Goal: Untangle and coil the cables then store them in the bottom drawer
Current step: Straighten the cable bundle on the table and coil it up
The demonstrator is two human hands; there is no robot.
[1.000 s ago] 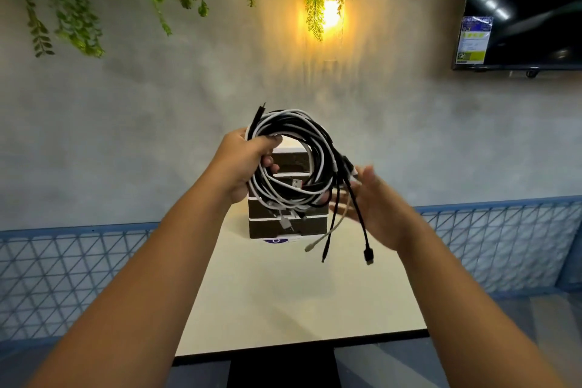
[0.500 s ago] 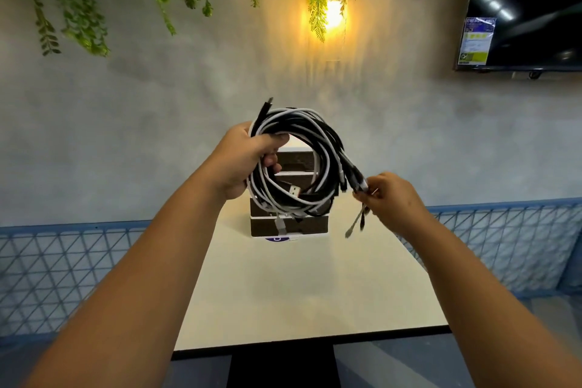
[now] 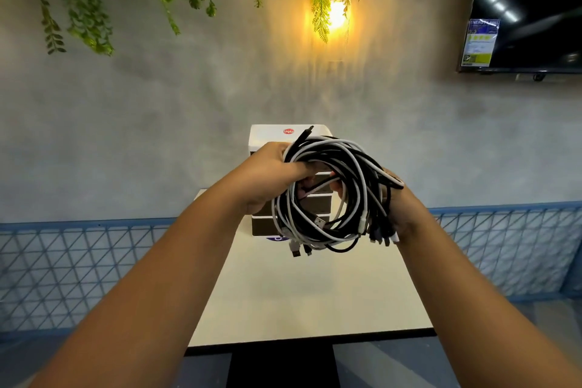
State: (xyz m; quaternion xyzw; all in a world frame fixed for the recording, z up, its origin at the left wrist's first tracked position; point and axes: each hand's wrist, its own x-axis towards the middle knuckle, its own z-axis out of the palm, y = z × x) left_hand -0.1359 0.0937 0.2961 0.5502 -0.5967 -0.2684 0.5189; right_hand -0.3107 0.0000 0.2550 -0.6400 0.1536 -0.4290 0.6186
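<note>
Since a second ago, the right hand (image 3: 397, 211) has gathered the dangling plug ends against the coil of black and white cables (image 3: 330, 195), its fingers now wrapped round that side. The left hand (image 3: 271, 176) grips the opposite side, holding the coil in the air before the white drawer unit (image 3: 267, 135) on the table (image 3: 315, 293). Tucking every loose end in before lowering should keep the loops from springing open at the bottom drawer (image 3: 261, 225).
</note>
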